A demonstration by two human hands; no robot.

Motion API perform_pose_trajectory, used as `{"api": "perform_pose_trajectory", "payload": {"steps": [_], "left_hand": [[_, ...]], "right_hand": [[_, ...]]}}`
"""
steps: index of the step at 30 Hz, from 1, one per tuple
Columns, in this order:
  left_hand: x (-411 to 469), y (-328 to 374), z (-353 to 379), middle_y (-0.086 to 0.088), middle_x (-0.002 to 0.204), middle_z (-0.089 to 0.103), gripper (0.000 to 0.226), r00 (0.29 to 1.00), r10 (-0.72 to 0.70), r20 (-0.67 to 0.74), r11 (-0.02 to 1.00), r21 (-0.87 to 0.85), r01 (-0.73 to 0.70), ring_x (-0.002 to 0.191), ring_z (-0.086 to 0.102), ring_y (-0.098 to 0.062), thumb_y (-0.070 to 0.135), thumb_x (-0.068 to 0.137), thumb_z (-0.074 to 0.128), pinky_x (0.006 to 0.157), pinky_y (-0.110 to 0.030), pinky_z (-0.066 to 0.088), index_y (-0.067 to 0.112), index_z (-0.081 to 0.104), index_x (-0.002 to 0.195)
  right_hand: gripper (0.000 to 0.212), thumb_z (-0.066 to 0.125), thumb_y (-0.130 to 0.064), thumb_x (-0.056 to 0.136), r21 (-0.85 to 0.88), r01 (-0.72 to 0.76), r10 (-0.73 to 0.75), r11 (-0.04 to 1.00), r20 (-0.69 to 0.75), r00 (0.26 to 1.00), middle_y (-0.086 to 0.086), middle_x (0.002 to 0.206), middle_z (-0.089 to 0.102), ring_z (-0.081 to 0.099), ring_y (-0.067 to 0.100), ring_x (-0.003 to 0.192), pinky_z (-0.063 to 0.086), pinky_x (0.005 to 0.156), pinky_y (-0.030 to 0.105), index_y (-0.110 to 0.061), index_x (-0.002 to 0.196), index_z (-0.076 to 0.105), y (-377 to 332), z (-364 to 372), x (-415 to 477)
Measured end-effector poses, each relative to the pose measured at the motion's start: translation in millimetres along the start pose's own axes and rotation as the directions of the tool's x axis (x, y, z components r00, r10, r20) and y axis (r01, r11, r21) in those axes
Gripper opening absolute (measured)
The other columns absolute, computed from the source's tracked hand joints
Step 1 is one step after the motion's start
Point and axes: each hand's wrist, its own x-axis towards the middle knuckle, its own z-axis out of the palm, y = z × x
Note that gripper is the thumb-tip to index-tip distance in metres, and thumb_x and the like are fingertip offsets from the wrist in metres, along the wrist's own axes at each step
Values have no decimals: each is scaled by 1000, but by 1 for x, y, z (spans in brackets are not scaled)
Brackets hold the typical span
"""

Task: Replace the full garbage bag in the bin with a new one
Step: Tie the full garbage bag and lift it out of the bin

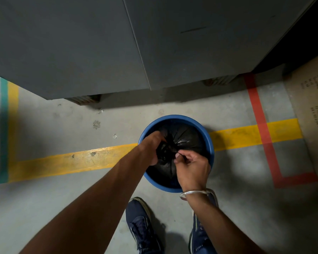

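Concrete floor [62, 189]; both hands hide black bag's [187, 136] gathered neck

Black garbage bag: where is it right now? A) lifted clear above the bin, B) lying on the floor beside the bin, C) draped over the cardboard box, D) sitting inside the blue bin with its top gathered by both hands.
D: the black garbage bag sits inside the blue bin, and the left hand and right hand bunch its neck together at the centre.
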Motion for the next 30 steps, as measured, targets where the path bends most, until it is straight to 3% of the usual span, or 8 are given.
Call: {"api": "perform_pose_trajectory", "payload": {"steps": [3, 7, 10, 12, 16, 20, 24, 30], "left_hand": [[-1, -4, -5, -21, 88, 74, 27, 996, 4, 86, 996, -85, 3, 86, 71, -32, 15, 92, 51, 84, -42, 58, -3, 71, 95], [-7, -9, -3, -21, 84, 76, 30, 973, 77, 216, 968, -251, -21, 88, 69, -33, 12, 95, 45, 85, -44, 57, -3, 72, 93], [-8, -15, -1, -22, 85, 76, 32, 957, 130, 259, 935, -353, -32, 93, 68, -34, 8, 94, 41, 90, -45, 55, -3, 71, 94], [-4, -17, -3, -22, 89, 77, 35, 955, 154, 252, 915, -401, -42, 97, 69, -35, 8, 92, 39, 93, -47, 55, -1, 71, 100], [5, -23, -6, -18, 87, 75, 35, 958, 186, 217, 926, -366, -97, 95, 69, -33, 4, 87, 38, 93, -44, 56, 1, 71, 98], [2, -28, -1, -17, 110, 73, 41, 912, 236, 335, 934, -338, -117, 103, 68, -31, 31, 88, 49, 99, -42, 49, 5, 74, 108], [5, -31, 3, -19, 135, 66, 74, 837, 271, 476, 895, -445, -37, 129, 60, -34, 64, 91, 49, 118, -47, 37, 6, 64, 135], [6, -43, 9, -19, 140, 62, 71, 832, 306, 462, 856, -516, -28, 133, 57, -35, 58, 95, 45, 119, -49, 35, 5, 58, 140]], "right_hand": [[24, 77, -3, 81, 84, -116, 112, 990, 51, 992, 1, 75, 77, 75, 16, 66, 64, 76, 45, -28, 80, 76, 8, -3, 5], [27, 77, -5, 73, 79, -106, 98, 991, 92, 991, -2, 68, 74, 75, 22, 71, 63, 77, 45, -32, 71, 74, 15, -1, 7], [16, 78, 1, 72, -81, -85, 101, 993, 211, 972, -17, 63, 67, 70, 18, 69, 59, 79, 37, -15, 75, 78, 19, -2, 9], [10, 77, -1, 74, -155, -108, 144, 982, 240, 960, -13, 65, 69, 71, 21, 74, 55, 82, 31, -6, 83, 80, 19, -8, 21], [17, 60, -30, 77, -4, -132, 132, 991, 60, 990, 1, 79, 72, 70, 28, 83, 58, 82, 42, -21, 80, 74, -7, -16, 37], [45, 59, -69, 84, -152, 26, 31, 988, 361, 932, -10, 96, 68, 66, 9, 88, 53, 77, 32, -28, 102, 64, -34, -8, 35], [27, 74, -43, 76, -310, 1, 116, 951, 358, 926, -3, 95, 71, 68, 20, 91, 57, 83, 38, -25, 95, 66, -27, 1, 41], [22, 70, -16, 78, -358, 74, 43, 931, 308, 950, 1, 93, 68, 63, 23, 86, 50, 76, 33, -20, 97, 60, -22, 1, 35]]}}
